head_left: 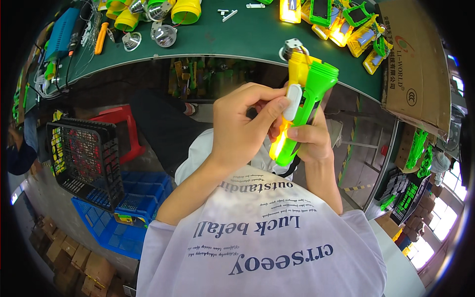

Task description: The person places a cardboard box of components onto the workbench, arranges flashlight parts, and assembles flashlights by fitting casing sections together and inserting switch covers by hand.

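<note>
My right hand (314, 138) is wrapped round a green and yellow flashlight body (312, 89), with its thumb across the lower part. The body tilts upward, away from me, and its yellow side glows near the bottom. A silvery reflector with a bulb holder (294, 48) sits at its upper end. My left hand (242, 119) pinches a small white oval piece (293, 101) between thumb and fingers, against the yellow side of the body. Whether the piece is fixed to the body I cannot tell.
Green worktable (222, 37) ahead carries yellow lamp heads (186, 11), loose reflectors (164, 34), an orange-handled tool (102, 38) and several lit yellow housings (341, 33). A cardboard box (413, 64) stands right. Left are a black basket (86, 158), blue crate (116, 232) and red stool (129, 133).
</note>
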`<state>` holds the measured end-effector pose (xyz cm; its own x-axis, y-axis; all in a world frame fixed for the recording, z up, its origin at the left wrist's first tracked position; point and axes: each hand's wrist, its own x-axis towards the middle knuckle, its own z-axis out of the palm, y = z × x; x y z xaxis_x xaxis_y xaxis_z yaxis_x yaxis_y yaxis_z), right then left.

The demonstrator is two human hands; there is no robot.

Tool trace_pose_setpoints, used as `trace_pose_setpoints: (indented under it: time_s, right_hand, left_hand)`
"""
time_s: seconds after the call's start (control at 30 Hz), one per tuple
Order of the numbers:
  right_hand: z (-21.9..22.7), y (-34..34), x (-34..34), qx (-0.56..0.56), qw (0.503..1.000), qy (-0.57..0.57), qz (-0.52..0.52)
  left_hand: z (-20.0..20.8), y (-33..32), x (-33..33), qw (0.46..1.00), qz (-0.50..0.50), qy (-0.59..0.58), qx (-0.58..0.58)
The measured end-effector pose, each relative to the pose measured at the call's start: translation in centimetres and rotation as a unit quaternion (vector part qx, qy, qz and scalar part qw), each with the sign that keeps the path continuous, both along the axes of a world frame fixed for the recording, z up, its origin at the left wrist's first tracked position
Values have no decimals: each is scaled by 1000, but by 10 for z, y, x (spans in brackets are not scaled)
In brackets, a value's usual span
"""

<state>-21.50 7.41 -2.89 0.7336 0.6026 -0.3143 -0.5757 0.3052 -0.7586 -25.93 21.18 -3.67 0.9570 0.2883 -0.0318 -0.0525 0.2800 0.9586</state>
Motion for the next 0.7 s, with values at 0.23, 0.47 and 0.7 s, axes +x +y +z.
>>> trace_pose_setpoints:
  time_s: [0.23, 0.47, 0.7]
  right_hand:
    - [-6, -3, -2, 18, 999, 47, 8]
    - [1, 4, -2, -11, 997, 49, 63]
    - [-1, 11, -9, -206, 954, -213, 38]
  left_hand:
    - [3, 4, -2, 997, -31, 34, -61]
    - [6, 15, -3, 992, -42, 79, -85]
    - [1, 16, -6, 969, -49, 6, 242]
